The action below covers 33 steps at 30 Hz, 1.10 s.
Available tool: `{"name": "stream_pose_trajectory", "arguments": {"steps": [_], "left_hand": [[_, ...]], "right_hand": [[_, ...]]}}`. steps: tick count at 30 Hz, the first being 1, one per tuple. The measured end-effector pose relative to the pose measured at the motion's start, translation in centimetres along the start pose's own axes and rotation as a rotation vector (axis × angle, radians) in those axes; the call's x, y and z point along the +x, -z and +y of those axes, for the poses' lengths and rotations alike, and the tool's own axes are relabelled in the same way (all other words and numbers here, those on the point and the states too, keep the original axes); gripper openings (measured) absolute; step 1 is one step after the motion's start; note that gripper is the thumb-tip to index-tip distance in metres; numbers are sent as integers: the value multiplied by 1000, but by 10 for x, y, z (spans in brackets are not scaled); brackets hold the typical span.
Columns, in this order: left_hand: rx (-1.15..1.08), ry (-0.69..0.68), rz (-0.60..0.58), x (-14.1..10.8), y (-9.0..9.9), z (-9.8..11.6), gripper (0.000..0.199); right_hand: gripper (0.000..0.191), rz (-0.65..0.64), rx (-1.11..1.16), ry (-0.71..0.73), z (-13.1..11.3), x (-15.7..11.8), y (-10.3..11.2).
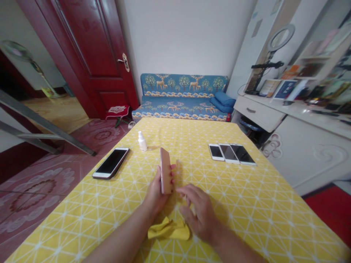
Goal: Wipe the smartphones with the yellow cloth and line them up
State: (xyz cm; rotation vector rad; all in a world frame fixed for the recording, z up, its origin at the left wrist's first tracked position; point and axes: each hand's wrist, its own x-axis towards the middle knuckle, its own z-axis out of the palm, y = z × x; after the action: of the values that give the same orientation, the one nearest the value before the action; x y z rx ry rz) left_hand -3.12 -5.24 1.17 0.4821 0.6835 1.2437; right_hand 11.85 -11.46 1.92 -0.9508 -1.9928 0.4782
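Left hand: my fingers curl around an upright rose-gold smartphone, gripping it.
Right hand: spread, holding nothing, near a yellow cloth.

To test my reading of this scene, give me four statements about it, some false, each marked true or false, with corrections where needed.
1. The left hand holds a rose-gold phone upright on its edge. True.
2. The right hand grips the small white bottle. False: the bottle stands on the yellow tablecloth, and the right hand holds nothing.
3. Three phones lie side by side, screens up, on the tablecloth. True.
4. The black-screened phone beside the bottle lies screen down. False: its dark screen faces up.
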Motion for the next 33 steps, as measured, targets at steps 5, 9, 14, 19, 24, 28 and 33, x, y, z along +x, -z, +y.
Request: {"name": "stream_pose_trajectory", "arguments": {"steps": [5, 9, 14, 19, 24, 28, 33], "left_hand": [[281, -134, -172, -3, -2, -16, 64], [340, -105, -369, -5, -1, -29, 59], [380, -61, -523, -3, 4, -33, 54], [495, -61, -516, -4, 9, -31, 50], [691, -76, -400, -6, 12, -29, 43], [671, -59, -382, -5, 8, -29, 41], [622, -39, -391, -7, 1, -29, 39]], "right_hand": [[68, 184, 36, -344, 24, -1, -7], [80, 227, -179, -479, 40, 0, -7], [76, -67, -510, -482, 46, 0, -1], [71, -254, -702, -472, 40, -8, 9], [65, -192, -889, -523, 63, -45, 52], [67, -83, -1008, -596, 99, -79, 100], [64, -43, -1039, -580, 132, -91, 141]]}}
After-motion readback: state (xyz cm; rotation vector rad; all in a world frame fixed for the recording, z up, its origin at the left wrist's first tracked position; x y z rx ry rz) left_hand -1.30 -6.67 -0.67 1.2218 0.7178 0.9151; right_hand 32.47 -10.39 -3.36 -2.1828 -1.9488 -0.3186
